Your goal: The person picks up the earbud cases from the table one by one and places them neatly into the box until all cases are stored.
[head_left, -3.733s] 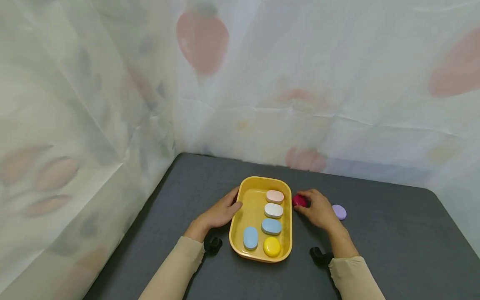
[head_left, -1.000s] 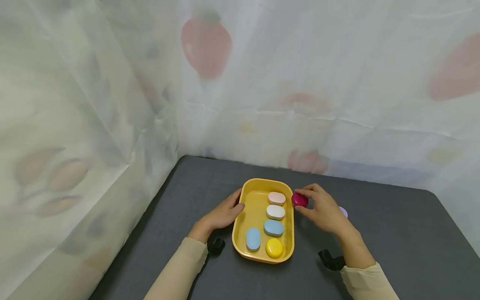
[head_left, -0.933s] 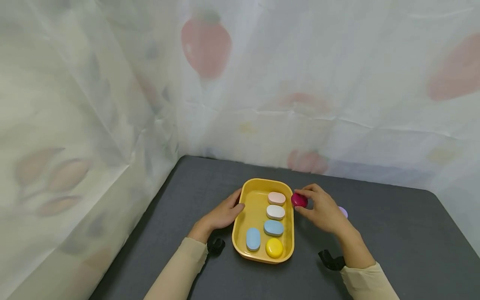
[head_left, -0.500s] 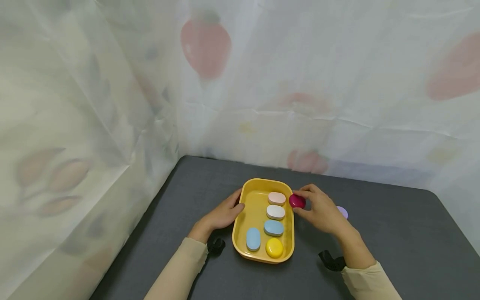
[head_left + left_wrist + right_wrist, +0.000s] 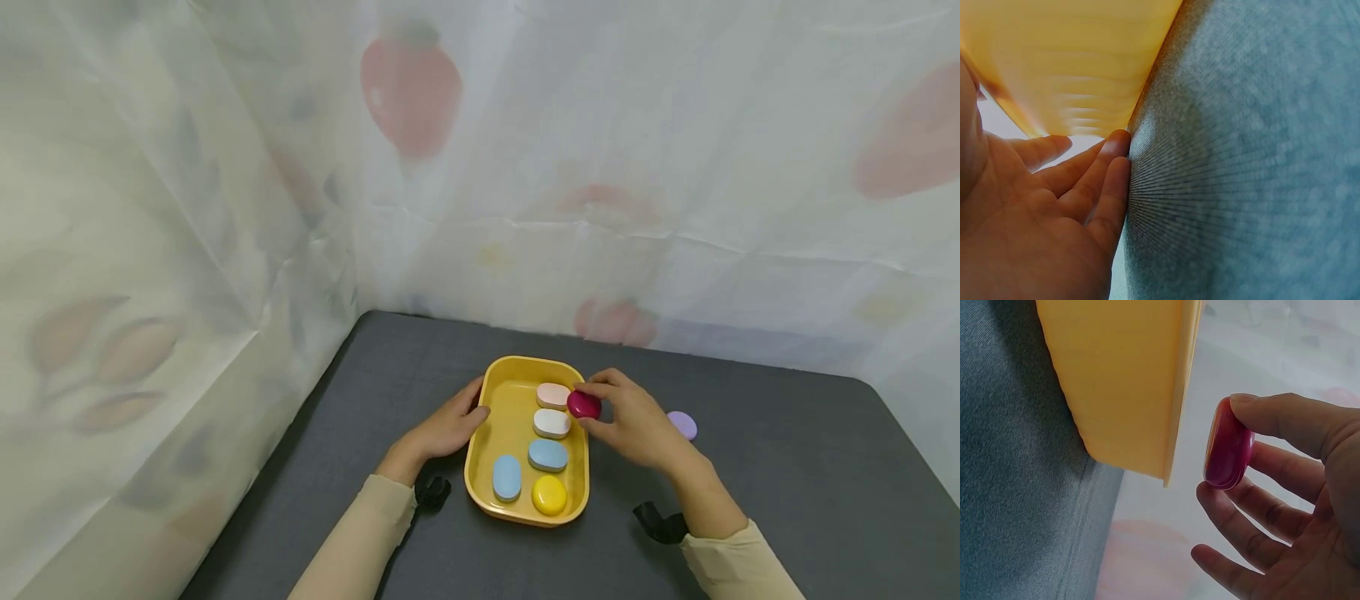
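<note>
In the head view, my left hand [image 5: 438, 429] holds the left side of a yellow tray [image 5: 487, 392], thumb over the rim. The left wrist view shows its fingers extended along the tray's outer wall [image 5: 1079, 69]. My right hand [image 5: 633, 421] pinches a glossy, round magenta case [image 5: 584, 405] over the tray's right rim. A seam shows along the edge of this case in the right wrist view, where the thumb and fingertips grip it. Inside the tray lie a pink oval case [image 5: 552, 396], a white one [image 5: 552, 424], two blue ones [image 5: 547, 455] and a round yellow one [image 5: 549, 495].
A round lilac case [image 5: 682, 425] lies on the dark grey table [image 5: 787, 467], just beyond my right wrist. Pale curtains with printed fruit [image 5: 525, 167] hang behind the table and along its left side. Black wrist straps [image 5: 660, 525] are on both wrists.
My right hand has lifted the magenta case off the table beside the tray and carried it left over the rim. The left hand keeps its hold on the tray.
</note>
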A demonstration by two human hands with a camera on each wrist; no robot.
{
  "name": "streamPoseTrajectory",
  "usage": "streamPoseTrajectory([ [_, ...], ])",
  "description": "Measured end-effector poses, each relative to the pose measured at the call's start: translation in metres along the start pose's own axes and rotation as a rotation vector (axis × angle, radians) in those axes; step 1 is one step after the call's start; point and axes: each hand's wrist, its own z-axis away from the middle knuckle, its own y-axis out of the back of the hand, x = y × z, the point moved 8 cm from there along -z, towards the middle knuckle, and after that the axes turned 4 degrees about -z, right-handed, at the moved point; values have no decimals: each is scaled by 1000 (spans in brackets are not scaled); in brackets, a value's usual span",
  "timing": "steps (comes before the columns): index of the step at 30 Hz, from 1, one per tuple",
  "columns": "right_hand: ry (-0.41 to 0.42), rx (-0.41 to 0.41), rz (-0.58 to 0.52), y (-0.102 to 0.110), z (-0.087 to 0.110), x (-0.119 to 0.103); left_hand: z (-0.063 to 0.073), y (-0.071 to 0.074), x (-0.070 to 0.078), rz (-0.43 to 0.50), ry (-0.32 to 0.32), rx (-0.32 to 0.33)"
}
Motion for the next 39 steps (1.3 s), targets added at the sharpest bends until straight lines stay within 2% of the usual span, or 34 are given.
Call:
streamPoseTrajectory([
  [10, 0, -43, -1, -8, -4, -10, 1, 1, 2, 1, -30, 10],
  [23, 67, -71, 25, -17, -8, -21, 1, 2, 5, 4, -42, 13],
  [32, 55, -108, -6, -26, -11, -26, 0, 1, 4, 9, -58, 10],
  [39, 69, -148, 14, -35, -12, -27, 1, 1, 5, 5, -52, 13],
])
